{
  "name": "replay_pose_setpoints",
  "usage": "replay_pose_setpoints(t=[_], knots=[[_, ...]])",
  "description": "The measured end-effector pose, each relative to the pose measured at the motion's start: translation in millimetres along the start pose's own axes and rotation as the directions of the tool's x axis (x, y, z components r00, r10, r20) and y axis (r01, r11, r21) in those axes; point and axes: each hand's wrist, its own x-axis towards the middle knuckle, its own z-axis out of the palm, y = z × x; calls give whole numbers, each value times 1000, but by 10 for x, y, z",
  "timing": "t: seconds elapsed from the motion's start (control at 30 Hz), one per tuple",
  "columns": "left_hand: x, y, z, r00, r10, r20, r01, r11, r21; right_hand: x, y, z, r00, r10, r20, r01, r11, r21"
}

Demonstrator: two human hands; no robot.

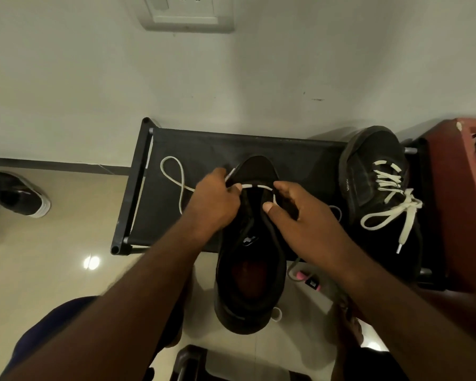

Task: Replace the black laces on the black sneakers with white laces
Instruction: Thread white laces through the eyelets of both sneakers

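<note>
A black sneaker (249, 270) lies with its toe on the black fabric shelf (204, 149) and its heel toward me. A white lace (254, 186) crosses its lowest eyelets near the toe. My left hand (213, 202) pinches the lace at the left side, and the lace's loose end loops away over the shelf (173, 174). My right hand (302, 218) pinches the lace at the right eyelet, thumb pressed on the shoe's tongue area. A second black sneaker (368, 171) stands on the shelf's right end, fully laced in white and tied in a bow (393, 213).
Another dark shoe with a white sole (17, 195) lies on the tiled floor at left. A red-brown cabinet (451, 188) stands against the shelf's right end. A pink item (300, 275) lies on the floor below the shelf. A white wall with an outlet (187, 12) is behind.
</note>
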Motion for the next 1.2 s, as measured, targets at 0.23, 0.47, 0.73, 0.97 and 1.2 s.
replay_pose_setpoints(t=[0.23,0.47,0.73,0.97,1.2], knots=[[24,-36,35,989,78,-126,-64,992,109,-2,56,80,1000,-19,5,19,1000,13],[22,3,18,991,111,-75,-94,975,201,14,73,96,999,-29,-16,29,999,-18],[74,-28,-9,998,28,-56,-21,992,123,30,86,116,999,-30,-18,30,999,-22],[107,-114,-16,994,-14,-105,16,1000,23,27,73,108,1000,-23,-20,22,1000,-12],[164,-165,-66,985,57,-162,-54,998,21,18,62,89,1000,-10,-22,10,1000,-13]])
